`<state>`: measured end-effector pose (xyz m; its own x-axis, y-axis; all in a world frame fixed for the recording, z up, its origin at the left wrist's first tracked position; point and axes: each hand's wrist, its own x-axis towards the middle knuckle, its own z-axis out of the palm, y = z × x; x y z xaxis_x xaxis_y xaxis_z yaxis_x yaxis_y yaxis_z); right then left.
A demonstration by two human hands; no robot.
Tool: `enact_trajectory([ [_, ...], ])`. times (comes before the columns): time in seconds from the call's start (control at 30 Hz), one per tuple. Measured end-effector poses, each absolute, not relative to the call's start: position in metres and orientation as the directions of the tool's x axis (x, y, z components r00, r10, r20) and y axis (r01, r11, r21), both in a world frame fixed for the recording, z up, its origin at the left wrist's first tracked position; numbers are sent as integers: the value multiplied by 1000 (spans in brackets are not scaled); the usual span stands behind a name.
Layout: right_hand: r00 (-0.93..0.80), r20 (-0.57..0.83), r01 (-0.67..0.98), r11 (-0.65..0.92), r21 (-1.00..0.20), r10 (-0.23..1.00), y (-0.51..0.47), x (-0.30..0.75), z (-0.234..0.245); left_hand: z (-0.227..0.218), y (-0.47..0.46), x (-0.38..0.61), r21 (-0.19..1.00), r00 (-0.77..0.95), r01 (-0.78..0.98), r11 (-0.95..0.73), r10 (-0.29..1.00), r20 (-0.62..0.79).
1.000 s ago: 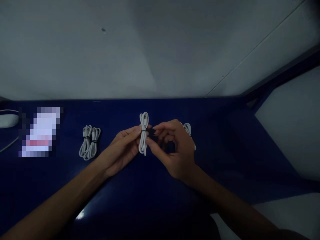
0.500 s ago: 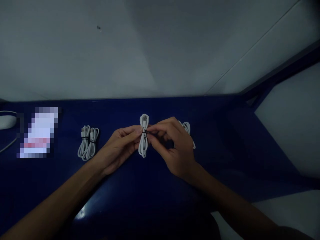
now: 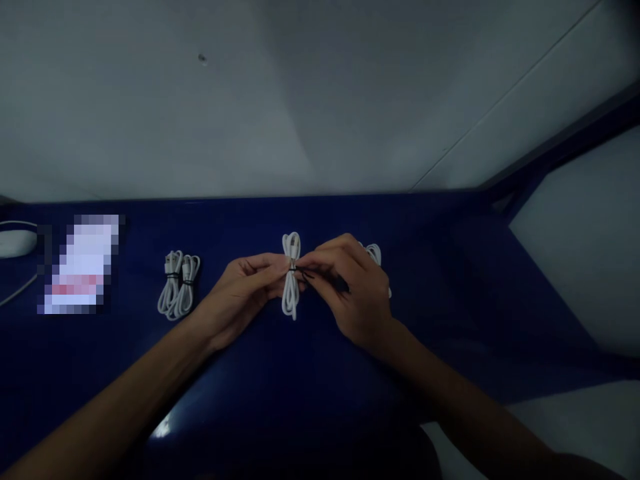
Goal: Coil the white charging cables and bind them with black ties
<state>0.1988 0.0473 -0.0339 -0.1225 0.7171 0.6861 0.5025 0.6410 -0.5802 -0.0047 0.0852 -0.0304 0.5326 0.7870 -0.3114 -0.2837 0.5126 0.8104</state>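
A white USB cable (image 3: 290,297), folded into a narrow bundle, is held upright above the blue table. My left hand (image 3: 245,283) pinches it at the middle from the left side, thumb in front. A thin black tie (image 3: 303,271) crosses the waist of the bundle, and my right hand (image 3: 353,287) has its loose end pinched between thumb and fingers. Partly hidden behind my right hand lies another white cable (image 3: 373,253). Left of my left wrist, two white cable bundles (image 3: 175,287) lie side by side, each with a black band around the middle.
A pixelated bright panel (image 3: 80,263) lies on the blue table (image 3: 320,400) at the left. Beside it, at the left edge, are a white rounded object (image 3: 17,243) and a thin cord. A pale wall (image 3: 320,100) rises behind the table's back edge.
The black tie's end now extends visibly from the bundle to my right fingers. The held cable has turned slightly. The whole view has shifted a little.
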Motion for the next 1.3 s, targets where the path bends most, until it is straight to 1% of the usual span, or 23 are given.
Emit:
enact_trajectory([
  [0.33, -177, 767, 652, 658, -378, 616, 42, 198, -38, -28, 82, -2, 829, 430, -309, 467, 846, -316],
  [0.5, -223, 807, 708, 660, -252, 547, 41, 197, -38, -26, 81, 0, 834, 381, -313, 455, 864, -329],
  [0.57, -225, 806, 703, 664, -255, 547, 40, 196, -40, -26, 80, 0, 836, 366, -316, 449, 870, -330],
  [0.67, -201, 800, 683, 666, -299, 565, 37, 195, -45, -26, 79, 1, 837, 354, -313, 448, 873, -335],
  [0.87, -195, 813, 637, 701, -320, 549, 37, 193, -45, -22, 78, 1, 845, 352, -300, 443, 875, -333],
  [1.1, -213, 828, 633, 719, -289, 519, 41, 193, -43, -21, 78, 3, 856, 338, -267, 442, 875, -346],
  [1.23, -262, 810, 628, 729, -270, 525, 41, 196, -45, -23, 78, 1, 861, 356, -266, 434, 874, -331],
  [1.3, -265, 799, 622, 729, -286, 539, 42, 198, -46, -23, 78, 0, 859, 375, -262, 440, 866, -329],
])
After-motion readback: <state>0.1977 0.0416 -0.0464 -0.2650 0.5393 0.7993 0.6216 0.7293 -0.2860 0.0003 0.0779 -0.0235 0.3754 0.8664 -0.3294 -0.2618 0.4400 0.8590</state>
